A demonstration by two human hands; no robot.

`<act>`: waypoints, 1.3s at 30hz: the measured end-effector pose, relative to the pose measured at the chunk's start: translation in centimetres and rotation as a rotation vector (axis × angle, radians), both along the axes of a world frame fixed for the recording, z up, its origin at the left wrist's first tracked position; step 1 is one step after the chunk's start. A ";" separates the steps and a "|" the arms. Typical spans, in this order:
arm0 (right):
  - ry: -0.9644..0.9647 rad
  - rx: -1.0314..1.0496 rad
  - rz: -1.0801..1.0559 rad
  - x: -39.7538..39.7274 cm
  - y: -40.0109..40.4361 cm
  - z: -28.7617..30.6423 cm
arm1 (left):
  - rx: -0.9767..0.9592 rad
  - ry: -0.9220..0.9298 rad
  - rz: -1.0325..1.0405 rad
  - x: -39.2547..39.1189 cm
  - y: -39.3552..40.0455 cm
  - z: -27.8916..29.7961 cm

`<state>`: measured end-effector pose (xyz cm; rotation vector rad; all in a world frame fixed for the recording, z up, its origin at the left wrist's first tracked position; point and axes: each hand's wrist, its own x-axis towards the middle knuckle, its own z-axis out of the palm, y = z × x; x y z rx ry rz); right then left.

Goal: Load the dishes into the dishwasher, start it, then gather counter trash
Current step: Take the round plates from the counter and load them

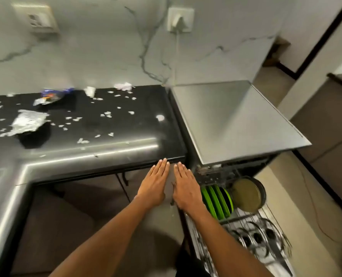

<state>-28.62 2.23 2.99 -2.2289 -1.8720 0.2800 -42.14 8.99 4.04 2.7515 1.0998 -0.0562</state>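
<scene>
Dishwasher [240, 124] stands against the right end of the bench [106, 136], its pulled-out rack [256, 232] holding green plates [216, 200], a pan [246, 194] and steel lids [254, 236]. We hold both hands flat and empty, fingers straight, side by side at the bench's front right corner. Our right hand [186, 188] is nearer the rack, which runs towards us; our left hand [155, 184] is nearer the scattered trash [28, 121] leftward.

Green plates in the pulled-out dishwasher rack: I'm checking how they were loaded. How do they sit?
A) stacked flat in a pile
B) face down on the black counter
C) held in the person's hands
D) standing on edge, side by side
D: the green plates stand upright on edge in a row in the wire dishwasher rack, beside a round dark pan.
</scene>
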 end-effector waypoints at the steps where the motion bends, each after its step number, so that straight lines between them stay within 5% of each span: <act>1: 0.005 0.022 0.043 -1.5 1.0 0.6 | 0.017 -0.028 0.045 -1.7 0.7 0.3; 21: 0.034 0.122 0.731 -28.8 25.5 3.3 | 0.102 -0.146 0.841 -29.1 14.8 1.9; 39: 0.007 0.093 1.097 -48.5 45.6 3.0 | 0.093 -0.234 1.228 -46.0 30.4 1.7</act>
